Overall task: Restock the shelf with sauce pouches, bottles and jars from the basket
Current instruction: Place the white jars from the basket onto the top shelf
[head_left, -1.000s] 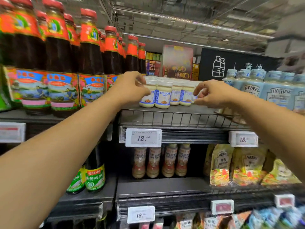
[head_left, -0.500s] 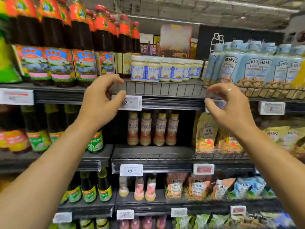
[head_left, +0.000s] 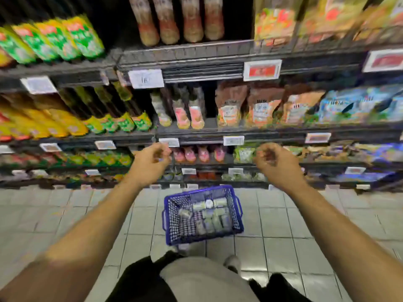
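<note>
A blue mesh basket [head_left: 169, 223] stands on the tiled floor in front of the shelves, with several pale jars [head_left: 209, 216] lying in it. My left hand [head_left: 150, 163] hangs in the air above and left of the basket, fingers loosely curled and holding nothing. My right hand [head_left: 273, 163] hangs above and right of it, likewise loosely curled and empty. Both hands are in front of the lower shelves [head_left: 196, 136]. The picture is blurred by motion.
The shelves hold dark bottles with green labels [head_left: 122, 120] at left, pink-labelled bottles [head_left: 189, 118] in the middle and sauce pouches [head_left: 261, 110] at right. Price tags [head_left: 146, 78] line the shelf edges. Light floor tiles [head_left: 65, 214] spread around the basket; my legs show at the bottom.
The view has swung down from the top shelf to the floor and the basket. Both hands have left the jar shelf and dropped, empty, their fingers curling loosely.
</note>
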Demonstrator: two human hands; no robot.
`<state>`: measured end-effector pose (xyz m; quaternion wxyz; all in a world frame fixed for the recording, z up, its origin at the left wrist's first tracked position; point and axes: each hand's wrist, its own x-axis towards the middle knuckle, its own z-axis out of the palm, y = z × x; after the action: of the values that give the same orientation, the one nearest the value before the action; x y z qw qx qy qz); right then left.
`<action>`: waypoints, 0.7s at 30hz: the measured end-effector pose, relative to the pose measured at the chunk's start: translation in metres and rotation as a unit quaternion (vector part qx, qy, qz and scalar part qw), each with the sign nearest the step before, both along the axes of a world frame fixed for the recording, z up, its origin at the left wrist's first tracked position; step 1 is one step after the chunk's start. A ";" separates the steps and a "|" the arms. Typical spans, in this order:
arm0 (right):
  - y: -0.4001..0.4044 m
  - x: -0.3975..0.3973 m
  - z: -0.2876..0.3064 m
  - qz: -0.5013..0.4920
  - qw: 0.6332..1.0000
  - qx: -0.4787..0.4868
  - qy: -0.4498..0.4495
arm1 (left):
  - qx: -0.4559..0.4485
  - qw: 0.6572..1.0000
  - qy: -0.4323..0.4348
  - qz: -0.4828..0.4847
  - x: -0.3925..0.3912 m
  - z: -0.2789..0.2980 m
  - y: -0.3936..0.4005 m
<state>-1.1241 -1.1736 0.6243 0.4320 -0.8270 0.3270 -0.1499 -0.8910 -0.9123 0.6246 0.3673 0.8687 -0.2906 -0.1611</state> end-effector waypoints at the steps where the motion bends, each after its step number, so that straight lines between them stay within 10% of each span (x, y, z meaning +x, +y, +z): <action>1: 0.007 -0.008 -0.024 -0.003 0.999 0.038 0.031 | 0.029 0.999 0.035 -0.003 -0.009 -0.022 0.003; 21: 0.150 -0.002 -0.358 -0.146 0.890 0.316 0.295 | 0.434 0.861 0.216 -0.152 -0.014 -0.386 0.052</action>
<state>-1.1261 -1.0234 0.2665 0.5279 -0.5958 0.5861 0.1510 -0.9046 -0.8601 0.2383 -0.0225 0.8287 -0.2324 -0.5087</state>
